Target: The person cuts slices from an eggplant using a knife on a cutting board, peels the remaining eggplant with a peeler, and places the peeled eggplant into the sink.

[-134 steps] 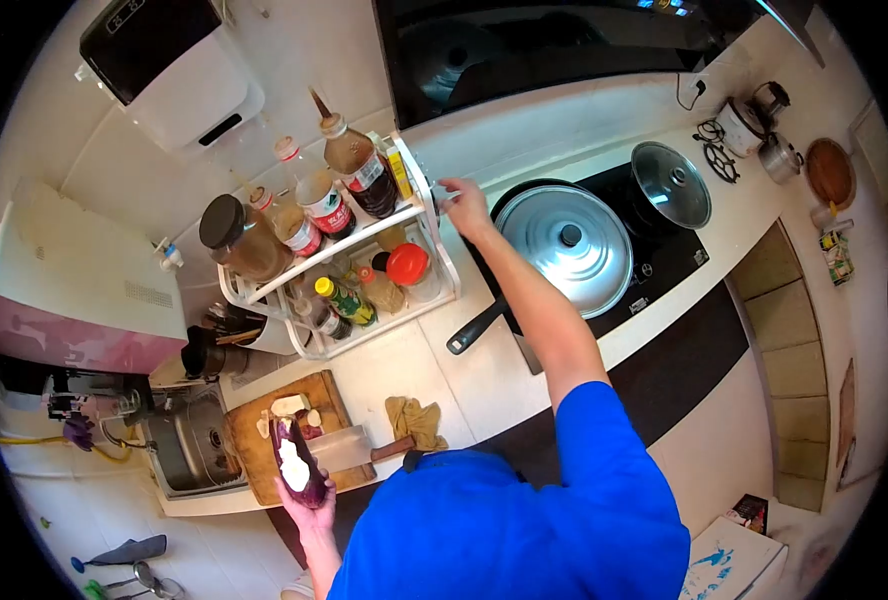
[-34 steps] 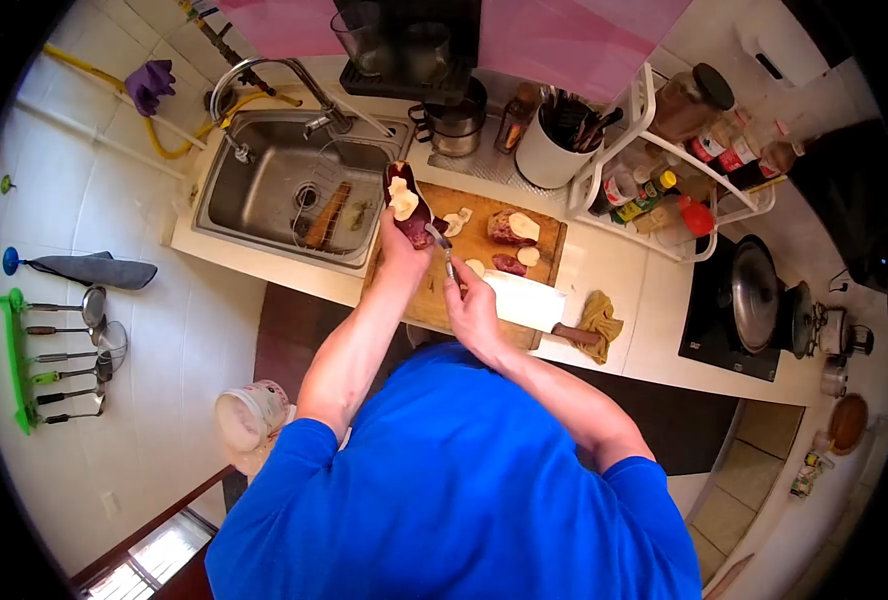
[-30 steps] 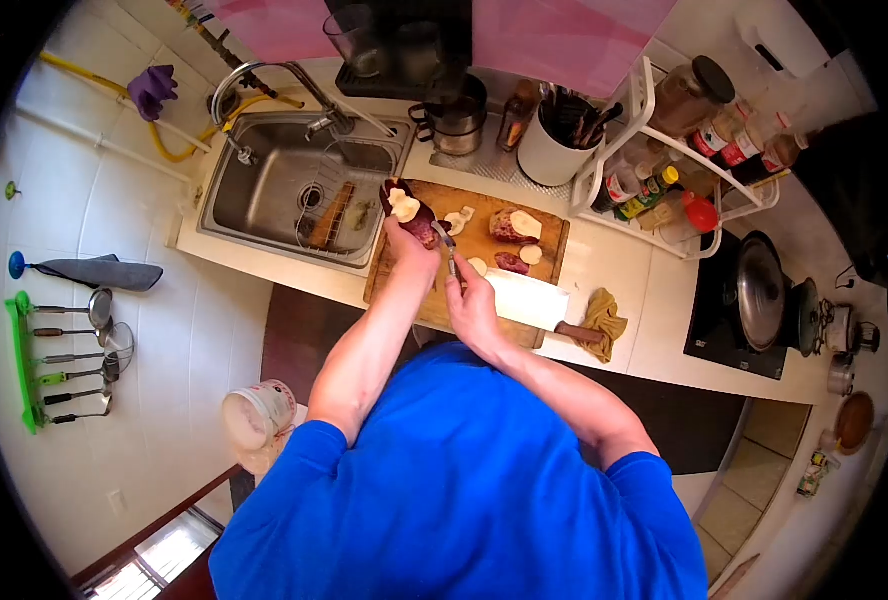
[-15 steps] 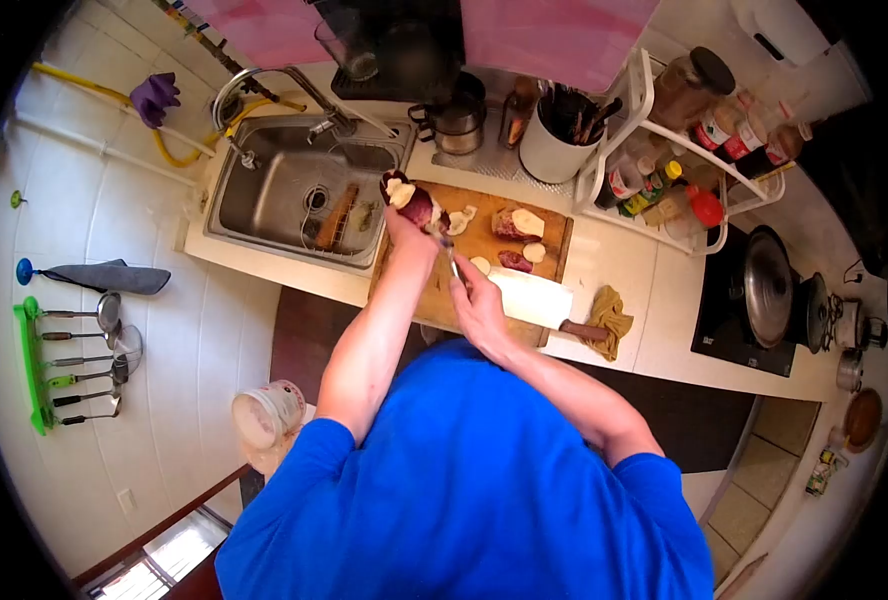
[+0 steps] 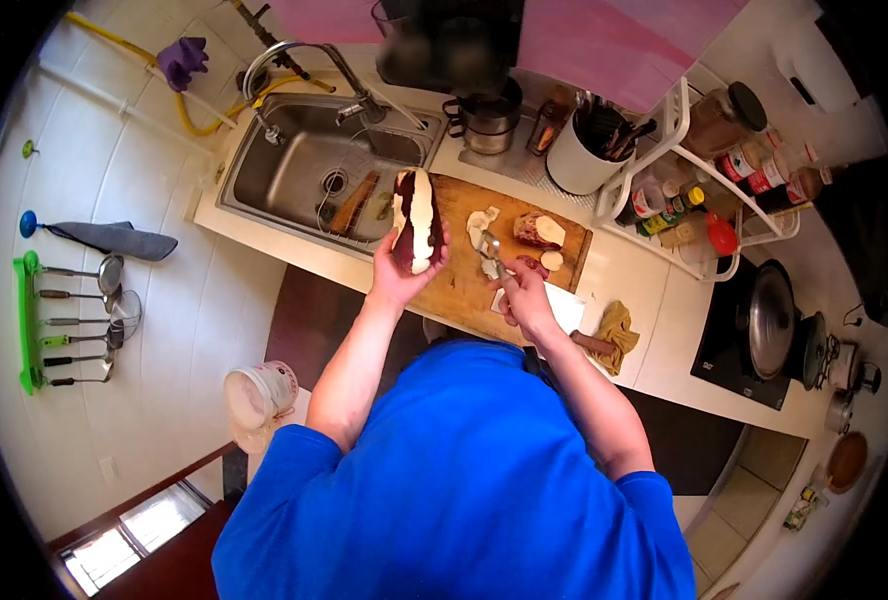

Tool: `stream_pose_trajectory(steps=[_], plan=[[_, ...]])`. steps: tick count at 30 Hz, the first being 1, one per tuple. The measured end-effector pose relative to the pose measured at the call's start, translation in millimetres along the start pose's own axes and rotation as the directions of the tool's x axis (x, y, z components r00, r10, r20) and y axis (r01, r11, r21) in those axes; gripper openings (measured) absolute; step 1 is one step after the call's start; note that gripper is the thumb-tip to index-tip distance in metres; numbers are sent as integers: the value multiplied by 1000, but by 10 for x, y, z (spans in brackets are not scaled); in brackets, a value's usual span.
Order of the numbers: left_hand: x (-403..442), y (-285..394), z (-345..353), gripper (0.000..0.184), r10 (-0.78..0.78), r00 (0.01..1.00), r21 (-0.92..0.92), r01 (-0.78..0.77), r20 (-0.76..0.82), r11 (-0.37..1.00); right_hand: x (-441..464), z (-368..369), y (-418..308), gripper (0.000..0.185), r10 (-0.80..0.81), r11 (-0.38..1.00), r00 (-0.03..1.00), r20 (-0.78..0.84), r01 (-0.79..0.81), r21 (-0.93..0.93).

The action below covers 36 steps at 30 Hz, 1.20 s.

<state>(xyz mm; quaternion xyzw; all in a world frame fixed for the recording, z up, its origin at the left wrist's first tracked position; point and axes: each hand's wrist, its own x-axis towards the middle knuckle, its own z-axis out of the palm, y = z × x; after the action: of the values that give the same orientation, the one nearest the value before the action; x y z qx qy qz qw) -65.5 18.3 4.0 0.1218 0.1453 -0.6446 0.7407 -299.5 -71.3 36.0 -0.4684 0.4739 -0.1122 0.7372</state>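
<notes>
My left hand (image 5: 402, 283) is wrapped round the lower end of a long purple-skinned sweet potato (image 5: 419, 215), held upright near the sink-side edge of the wooden cutting board (image 5: 454, 305). Broad strips of pale flesh show where its skin is off. My right hand (image 5: 529, 302) grips a metal peeler (image 5: 499, 262), apart from the sweet potato and over the board. Pale peelings (image 5: 480, 226) lie beyond the peeler. A cut chunk of sweet potato (image 5: 541, 230) and a small round slice (image 5: 553, 261) rest at the right. A cleaver (image 5: 566, 304) lies partly hidden by my right hand.
A steel sink (image 5: 264, 165) holding a wire rack is at the left. A brown cloth (image 5: 616, 335) lies by the cleaver's handle. Behind the board stand a pot (image 5: 489, 130) and a white utensil holder (image 5: 576, 160). A bottle rack (image 5: 679, 130) and stove (image 5: 729, 340) are at right.
My left hand has turned the sweet potato from slanting to upright, exposing its peeled strips. My right hand and the peeler have drawn away to the right. The camera view has shifted.
</notes>
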Motion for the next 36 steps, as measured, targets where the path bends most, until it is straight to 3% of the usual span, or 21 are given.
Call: stream_pose_trajectory(steps=[1, 4, 5, 7, 13, 19, 25, 27, 30, 32, 34, 36], plan=[[-62, -18, 34, 61, -31, 999, 8, 31, 18, 999, 62, 10, 65, 45, -145, 979, 988, -51, 136, -152], [-125, -24, -4, 66, -59, 997, 61, 57, 41, 997, 84, 30, -59, 45, -178, 981, 984, 2, 177, -73], [-153, -21, -33, 76, -82, 994, 112, 73, 78, 991, 119, 52, -70, 45, -177, 981, 984, 5, 177, -78], [-184, -28, -90, 97, -110, 985, 208, 80, 136, 975, 206, 154, -116, 44, -413, 895, 911, -21, 401, -196], [-252, -135, -103, 76, -117, 990, 254, 93, 81, 963, 218, 360, -549, 41, -570, 752, 822, -13, 515, -410], [-204, -87, -45, 67, -124, 992, 294, 115, 14, 949, 202, 365, -723, 41, -588, 670, 807, 57, 526, -524], [-227, 41, 44, 56, -227, 974, 242, 219, 3, 945, 278, 328, -704, 41, -497, 747, 867, 30, 445, -494], [-198, 57, 52, 55, -237, 971, 252, 234, -18, 939, 329, 345, -631, 41, -546, 720, 837, 24, 484, -498], [-126, 31, 19, 54, -223, 975, 333, 210, -1, 919, 283, 411, -538, 41, -611, 682, 792, -13, 517, -517], [-62, -22, 35, 51, -102, 994, 373, 108, -36, 921, 180, 480, -521, 41, -629, 669, 776, -37, 518, -533], [49, 44, 15, 51, -77, 992, 316, 104, -95, 943, 42, 542, -464, 42, -572, 689, 820, 20, 493, -530], [154, 75, -2, 48, -50, 993, 337, 83, -107, 938, -43, 598, -396, 41, -599, 636, 799, 46, 510, -579]])
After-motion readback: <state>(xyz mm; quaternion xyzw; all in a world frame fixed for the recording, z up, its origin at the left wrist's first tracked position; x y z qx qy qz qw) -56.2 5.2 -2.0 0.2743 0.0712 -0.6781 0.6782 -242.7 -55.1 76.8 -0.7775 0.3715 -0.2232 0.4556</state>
